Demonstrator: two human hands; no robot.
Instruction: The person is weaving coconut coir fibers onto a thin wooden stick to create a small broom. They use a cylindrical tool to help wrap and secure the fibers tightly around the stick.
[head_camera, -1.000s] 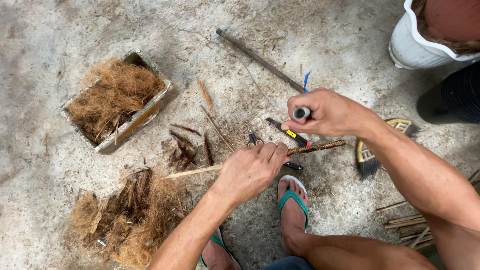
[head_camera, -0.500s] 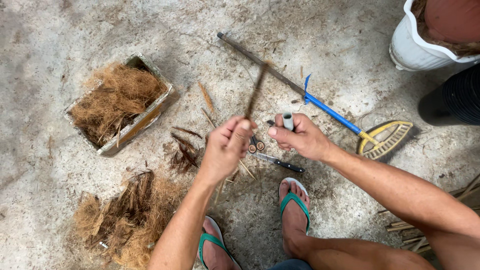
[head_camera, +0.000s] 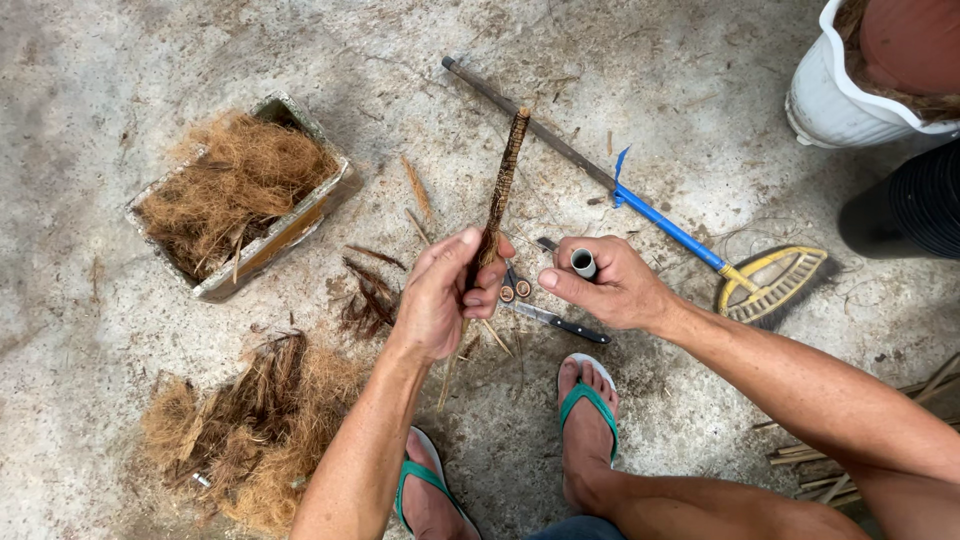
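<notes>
The thin brown mottled stick stands nearly upright, pinched at its lower end in your left hand, while your right hand grips a short grey tube just beside it, above the black-handled knife and the fibre-filled rectangular box farther left.

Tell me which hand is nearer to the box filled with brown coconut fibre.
Left. The left hand, holding a dark stick, is just right of the box filled with brown coconut fibre; the right hand, holding a small grey tube, is farther right.
</notes>
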